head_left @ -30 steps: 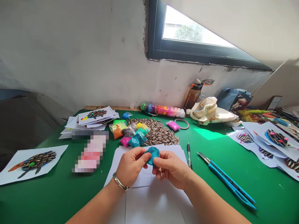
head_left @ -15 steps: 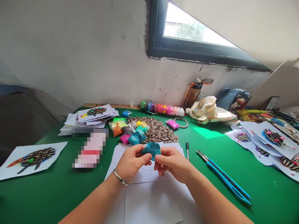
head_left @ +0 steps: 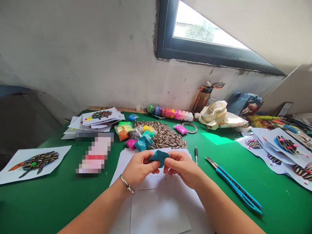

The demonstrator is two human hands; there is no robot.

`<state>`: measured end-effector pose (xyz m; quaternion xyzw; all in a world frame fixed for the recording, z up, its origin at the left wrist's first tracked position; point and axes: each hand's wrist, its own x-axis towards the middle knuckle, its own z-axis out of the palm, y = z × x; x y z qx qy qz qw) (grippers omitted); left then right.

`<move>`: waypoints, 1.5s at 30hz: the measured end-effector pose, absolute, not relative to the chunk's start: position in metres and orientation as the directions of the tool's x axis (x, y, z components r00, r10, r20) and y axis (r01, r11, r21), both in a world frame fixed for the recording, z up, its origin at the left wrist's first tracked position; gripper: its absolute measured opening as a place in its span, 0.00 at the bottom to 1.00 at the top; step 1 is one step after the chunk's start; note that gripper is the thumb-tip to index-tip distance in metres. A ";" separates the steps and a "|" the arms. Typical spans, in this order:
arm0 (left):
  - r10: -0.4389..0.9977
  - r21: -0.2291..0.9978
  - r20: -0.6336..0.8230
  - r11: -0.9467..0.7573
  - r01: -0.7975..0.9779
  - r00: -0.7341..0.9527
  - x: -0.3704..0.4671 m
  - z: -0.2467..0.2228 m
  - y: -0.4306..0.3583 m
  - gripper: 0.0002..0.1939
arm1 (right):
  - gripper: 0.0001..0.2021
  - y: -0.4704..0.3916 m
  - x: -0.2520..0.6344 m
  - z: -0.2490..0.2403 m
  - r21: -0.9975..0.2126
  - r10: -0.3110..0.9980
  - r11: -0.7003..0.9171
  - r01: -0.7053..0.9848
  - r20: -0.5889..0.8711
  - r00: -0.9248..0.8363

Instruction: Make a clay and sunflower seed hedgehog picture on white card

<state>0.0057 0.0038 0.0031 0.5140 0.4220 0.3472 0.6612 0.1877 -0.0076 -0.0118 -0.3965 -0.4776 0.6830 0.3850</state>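
A flattened piece of teal modelling clay (head_left: 160,157) is pinched between both hands above the paper. My left hand (head_left: 141,165), with a silver bracelet at the wrist, grips its left side between thumb and fingers. On the right edge, my right hand (head_left: 181,165) closes thumb and fingertips on the same clay. Beneath them lie white paper sheets (head_left: 156,208), and a few pencil lines show just below the fingers. Behind the hands sit small bags of coloured clay (head_left: 143,141) and a heap of striped sunflower seeds (head_left: 168,136).
A blue utility knife (head_left: 235,185) and a pen (head_left: 196,155) lie to the right. Seed pictures on paper (head_left: 58,159) rest at the left, with more seed pictures (head_left: 285,146) at the right. A brown bottle (head_left: 202,99) and cloth bag (head_left: 215,115) stand near the wall.
My fingers have shifted on the teal clay, and its outline looks a little different. The right-hand fingers are curled in closer. The view has moved slightly.
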 end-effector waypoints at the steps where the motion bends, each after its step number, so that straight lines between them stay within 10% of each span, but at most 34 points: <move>1: 0.887 0.970 -0.211 0.242 -0.024 0.410 0.006 0.004 0.004 0.16 | 0.13 -0.007 0.188 -0.013 -0.959 0.912 -0.243 -0.143 -0.176 -0.370; 20: 0.831 0.947 -0.280 0.321 -0.004 0.480 0.002 -0.005 0.005 0.19 | 0.14 -0.006 0.188 -0.014 -0.987 0.976 -0.111 -0.118 -0.086 -0.202; 45: 0.845 0.960 -0.279 0.256 0.113 0.456 0.005 -0.003 0.004 0.26 | 0.14 -0.009 0.183 -0.016 -0.956 0.863 -0.262 -0.130 -0.172 -0.476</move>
